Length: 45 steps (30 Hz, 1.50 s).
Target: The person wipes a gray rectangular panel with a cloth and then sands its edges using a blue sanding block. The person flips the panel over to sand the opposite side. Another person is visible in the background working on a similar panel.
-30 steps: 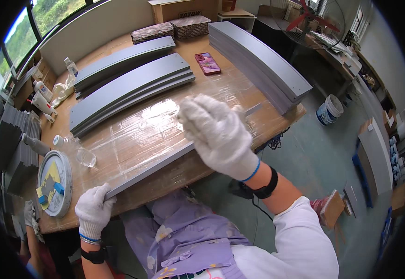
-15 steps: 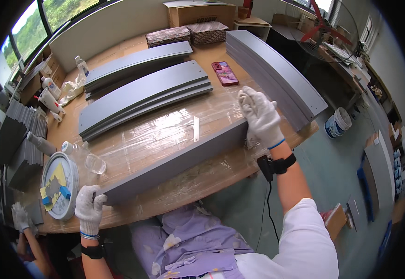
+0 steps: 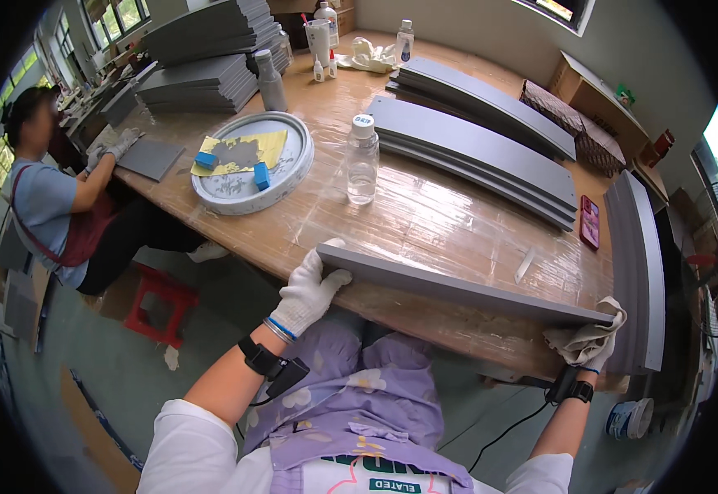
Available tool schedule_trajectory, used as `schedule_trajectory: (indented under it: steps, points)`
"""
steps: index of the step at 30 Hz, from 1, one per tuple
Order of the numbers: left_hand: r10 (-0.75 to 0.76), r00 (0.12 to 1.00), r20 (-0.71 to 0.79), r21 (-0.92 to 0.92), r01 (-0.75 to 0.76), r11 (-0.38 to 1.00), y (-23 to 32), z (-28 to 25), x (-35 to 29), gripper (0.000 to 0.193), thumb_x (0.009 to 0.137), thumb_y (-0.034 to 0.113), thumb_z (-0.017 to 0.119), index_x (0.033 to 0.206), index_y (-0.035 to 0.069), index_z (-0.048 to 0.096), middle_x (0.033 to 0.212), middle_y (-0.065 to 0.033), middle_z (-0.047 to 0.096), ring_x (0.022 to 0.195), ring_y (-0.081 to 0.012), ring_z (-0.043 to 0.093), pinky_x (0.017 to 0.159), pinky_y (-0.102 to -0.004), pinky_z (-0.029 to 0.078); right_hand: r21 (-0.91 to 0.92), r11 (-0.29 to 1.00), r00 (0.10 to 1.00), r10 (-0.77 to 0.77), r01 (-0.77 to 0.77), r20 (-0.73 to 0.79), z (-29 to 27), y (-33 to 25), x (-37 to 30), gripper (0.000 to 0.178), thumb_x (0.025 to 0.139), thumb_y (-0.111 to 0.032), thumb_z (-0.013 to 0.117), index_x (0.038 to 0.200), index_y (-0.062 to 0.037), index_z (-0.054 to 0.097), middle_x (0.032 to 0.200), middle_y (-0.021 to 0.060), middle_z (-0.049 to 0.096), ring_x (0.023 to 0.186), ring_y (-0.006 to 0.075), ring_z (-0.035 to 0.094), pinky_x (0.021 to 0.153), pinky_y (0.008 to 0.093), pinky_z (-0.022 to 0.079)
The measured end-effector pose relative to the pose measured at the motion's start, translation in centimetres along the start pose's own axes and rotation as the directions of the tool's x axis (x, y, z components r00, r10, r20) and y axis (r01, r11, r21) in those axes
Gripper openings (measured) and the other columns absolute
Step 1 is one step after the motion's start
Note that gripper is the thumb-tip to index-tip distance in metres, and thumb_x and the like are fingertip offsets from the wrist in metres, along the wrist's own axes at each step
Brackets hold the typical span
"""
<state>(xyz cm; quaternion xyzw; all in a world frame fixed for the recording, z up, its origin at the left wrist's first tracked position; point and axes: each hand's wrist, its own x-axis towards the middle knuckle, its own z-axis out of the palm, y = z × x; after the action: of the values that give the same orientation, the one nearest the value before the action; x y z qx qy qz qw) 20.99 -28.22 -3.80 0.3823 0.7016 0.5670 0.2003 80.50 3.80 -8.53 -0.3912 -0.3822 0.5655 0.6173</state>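
Note:
A long, narrow grey board (image 3: pixel 458 286) stands on its edge along the table's near side. My left hand (image 3: pixel 310 290), in a white knit glove, grips its left end, thumb on the near face and fingers behind. At the right end, my gloved right hand (image 3: pixel 596 354) holds a crumpled beige cloth (image 3: pixel 573 341) wrapped over the board's end. The cloth covers most of those fingers. A clear bottle with a white cap (image 3: pixel 362 165) stands beyond the board. Left of it, a round white lid (image 3: pixel 299 169) bears yellow sandpaper (image 3: pixel 272 148) and blue blocks (image 3: pixel 261 175).
Stacked grey boards (image 3: pixel 474 160) lie at the back, with another stack (image 3: pixel 635 280) at the right. A phone (image 3: pixel 589 222) and a small white strip (image 3: pixel 525 265) lie on the table. A co-worker (image 3: pixel 62 198) sits at the left near a red stool (image 3: pixel 157 305).
My view has swung left, bringing the co-worker fully into sight. My right hand with the cloth has come down onto the board's right end. My left hand still grips the left end.

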Motion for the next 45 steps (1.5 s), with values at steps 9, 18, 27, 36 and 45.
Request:
schedule_trajectory:
  steps: [9, 18, 27, 36, 45]
  points:
    - [-0.216, 0.973, 0.082, -0.845, 0.183, 0.502, 0.5, -0.2, -7.3, 0.038, 0.093, -0.001, 0.053, 0.130, 0.004, 0.054, 0.136, -0.0099, 0.053, 0.124, -0.0215, 0.055, 0.105, -0.0335, 0.046, -0.665, 0.695, 0.929, -0.369, 0.273, -0.004, 2.3, -0.3, -10.2, 0.051, 0.094, -0.037, 0.047, 0.131, -0.0012, 0.054, 0.130, 0.0126, 0.058, 0.116, 0.0257, 0.059, 0.102, 0.0396, 0.048]
    - [-0.115, 0.775, 0.622, -0.783, 0.620, -0.060, -1.1, 0.3, -10.1, 0.034, 0.099, 0.008, 0.051, 0.132, -0.001, 0.050, 0.125, -0.0166, 0.061, 0.118, -0.0307, 0.061, 0.103, -0.0505, 0.050, -0.299, 0.953, 0.998, 0.039, -0.054, -0.055, -4.2, -3.7, -12.3, 0.051, 0.101, -0.041, 0.037, 0.139, -0.0080, 0.046, 0.138, 0.0147, 0.051, 0.123, 0.0306, 0.053, 0.110, 0.0434, 0.039]
    - [-0.283, 0.821, 0.496, -0.838, 0.538, 0.094, -1.9, -0.6, -8.7, 0.034, 0.102, 0.017, 0.050, 0.131, 0.000, 0.051, 0.125, -0.0154, 0.061, 0.114, -0.0305, 0.063, 0.097, -0.0513, 0.054, -0.062, 0.995, 0.917, 0.095, -0.077, 0.387, 15.1, -12.9, -8.7, 0.056, 0.107, -0.043, 0.028, 0.147, -0.0052, 0.039, 0.143, 0.0159, 0.047, 0.128, 0.0326, 0.050, 0.110, 0.0477, 0.040]
    - [-0.317, 0.852, 0.418, -0.885, 0.460, 0.069, -3.4, -1.6, -7.7, 0.030, 0.099, 0.015, 0.057, 0.126, 0.002, 0.055, 0.118, -0.0121, 0.063, 0.110, -0.0267, 0.065, 0.088, -0.0432, 0.060, -0.573, 0.690, 0.893, -0.277, 0.442, 0.354, 44.2, -5.5, -3.6, 0.051, 0.100, -0.039, 0.056, 0.139, -0.0059, 0.049, 0.122, 0.0160, 0.062, 0.107, 0.0306, 0.063, 0.096, 0.0374, 0.050]
    - [-0.180, 0.836, 0.518, -0.805, 0.548, 0.226, -5.1, -2.3, -7.4, 0.044, 0.098, 0.024, 0.063, 0.133, 0.001, 0.050, 0.119, -0.0103, 0.062, 0.108, -0.0210, 0.065, 0.088, -0.0371, 0.058, -0.495, 0.378, 0.506, 0.078, 0.782, 0.859, 61.1, 4.7, -21.6, 0.032, 0.091, -0.015, 0.068, 0.120, -0.0026, 0.065, 0.114, 0.0124, 0.068, 0.098, 0.0218, 0.069, 0.088, 0.0315, 0.052]
